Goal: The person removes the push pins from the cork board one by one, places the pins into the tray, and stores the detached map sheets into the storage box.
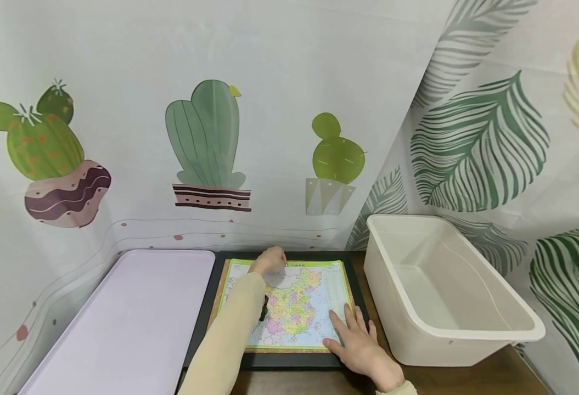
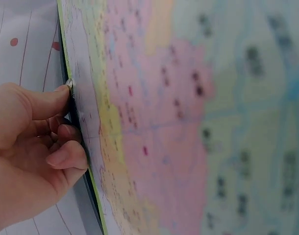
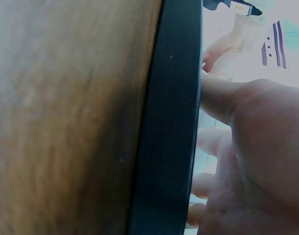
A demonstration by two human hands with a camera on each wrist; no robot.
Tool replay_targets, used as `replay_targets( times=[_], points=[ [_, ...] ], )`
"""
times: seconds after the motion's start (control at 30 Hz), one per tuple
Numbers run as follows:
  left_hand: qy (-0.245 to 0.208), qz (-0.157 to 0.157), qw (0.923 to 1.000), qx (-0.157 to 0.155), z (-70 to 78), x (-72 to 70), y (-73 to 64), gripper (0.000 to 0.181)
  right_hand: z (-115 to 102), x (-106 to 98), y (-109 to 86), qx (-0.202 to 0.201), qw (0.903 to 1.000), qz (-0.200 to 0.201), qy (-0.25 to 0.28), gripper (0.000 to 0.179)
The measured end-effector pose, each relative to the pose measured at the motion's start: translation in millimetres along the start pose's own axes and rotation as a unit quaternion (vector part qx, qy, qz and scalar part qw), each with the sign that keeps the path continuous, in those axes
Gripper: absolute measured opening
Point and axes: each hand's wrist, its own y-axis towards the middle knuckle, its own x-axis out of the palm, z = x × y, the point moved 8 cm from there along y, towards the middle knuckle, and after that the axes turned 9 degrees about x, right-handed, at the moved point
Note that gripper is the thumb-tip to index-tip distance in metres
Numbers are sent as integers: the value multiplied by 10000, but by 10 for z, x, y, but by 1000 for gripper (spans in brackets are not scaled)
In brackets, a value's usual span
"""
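A printed, coloured map (image 1: 294,307) with a green border lies on a cork board (image 1: 220,296) with a black frame (image 1: 289,360). At the map's top edge is my left hand (image 1: 268,260), reaching across the sheet. Its thumb presses on a small shiny thumbtack (image 2: 69,83) there, and the other fingers are curled in. My right hand (image 1: 355,340) rests spread over the lower right corner of the map, fingertips on the paper. In the right wrist view, the right hand (image 3: 257,147) appears beyond the black frame's side.
Left of the board lies a pale lilac tray (image 1: 136,318). A deep off-white plastic bin (image 1: 393,307) stands close on the right. Brown wooden tabletop (image 1: 289,384) shows in front, and a patterned cloth (image 1: 279,137) hangs behind.
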Motion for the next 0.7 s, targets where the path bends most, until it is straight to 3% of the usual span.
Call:
replay_targets(
  times=[0.43, 0.7],
  points=[
    [-102, 64, 9999, 20, -24, -10, 4, 20, -3, -19, 4, -23, 10000, 25, -12, 70],
    [-154, 183, 9996, -121, -36, -30, -27, 20, 0, -5, 0, -28, 10000, 22, 7, 69]
  ],
)
